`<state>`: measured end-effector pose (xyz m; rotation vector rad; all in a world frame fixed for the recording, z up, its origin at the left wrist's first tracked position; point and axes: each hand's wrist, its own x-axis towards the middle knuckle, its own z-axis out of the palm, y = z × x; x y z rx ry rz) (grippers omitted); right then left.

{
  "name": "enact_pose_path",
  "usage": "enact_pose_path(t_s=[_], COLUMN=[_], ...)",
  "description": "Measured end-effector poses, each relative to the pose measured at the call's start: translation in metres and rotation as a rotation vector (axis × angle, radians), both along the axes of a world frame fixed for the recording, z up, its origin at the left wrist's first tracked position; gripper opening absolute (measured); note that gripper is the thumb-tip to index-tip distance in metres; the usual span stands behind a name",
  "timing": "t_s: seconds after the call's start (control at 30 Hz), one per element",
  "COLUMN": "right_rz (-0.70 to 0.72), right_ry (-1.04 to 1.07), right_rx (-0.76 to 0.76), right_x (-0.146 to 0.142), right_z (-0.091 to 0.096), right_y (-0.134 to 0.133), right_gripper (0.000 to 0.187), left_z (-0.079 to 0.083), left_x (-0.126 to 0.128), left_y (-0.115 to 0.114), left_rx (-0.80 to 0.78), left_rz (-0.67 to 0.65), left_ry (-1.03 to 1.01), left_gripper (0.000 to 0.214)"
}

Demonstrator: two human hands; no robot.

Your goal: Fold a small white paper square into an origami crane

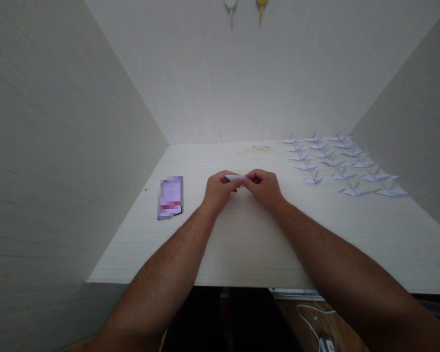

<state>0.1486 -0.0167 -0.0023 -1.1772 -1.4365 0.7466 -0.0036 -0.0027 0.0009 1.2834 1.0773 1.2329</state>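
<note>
Both my hands meet over the middle of the white desk (pixel 242 244), pinching a small folded piece of white paper (pixel 235 178) between them. My left hand (pixel 218 190) holds its left end with curled fingers. My right hand (pixel 266 187) grips the right end, fingers closed. The paper is held just above the desk surface, and most of it is hidden by my fingers.
Several finished white paper cranes (pixel 337 164) stand in rows at the back right of the desk. A purple packet (pixel 170 197) lies flat at the left. Pale walls close in on both sides and behind. A white cable (pixel 317 327) trails below the front edge.
</note>
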Motion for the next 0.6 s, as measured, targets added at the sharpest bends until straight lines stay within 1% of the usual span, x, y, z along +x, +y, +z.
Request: enact_pose_path(t_s=[0.1, 0.27, 0.53, 0.6], right_rz=[0.000, -0.001, -0.002, 0.001], right_ry=[0.002, 0.007, -0.001, -0.005], right_rx=[0.008, 0.001, -0.007, 0.010], right_x=[0.0005, 0.0011, 0.0008, 0.0010], right_z=[0.0009, 0.0013, 0.0040, 0.0026], right_y=[0.0007, 0.0016, -0.0011, -0.0011], right_gripper=[0.012, 0.009, 0.011, 0.010], left_z=[-0.0006, -0.0033, 0.0020, 0.0037], left_x=[-0.0009, -0.0022, -0.0027, -0.0019], left_y=[-0.0016, -0.0005, -0.0004, -0.0016], left_rx=[0.001, -0.028, -0.126, -0.143], left_rz=[-0.001, -0.029, -0.082, -0.087], left_ry=[0.041, 0.081, -0.047, -0.053], left_gripper=[0.024, 0.026, 0.026, 0.025])
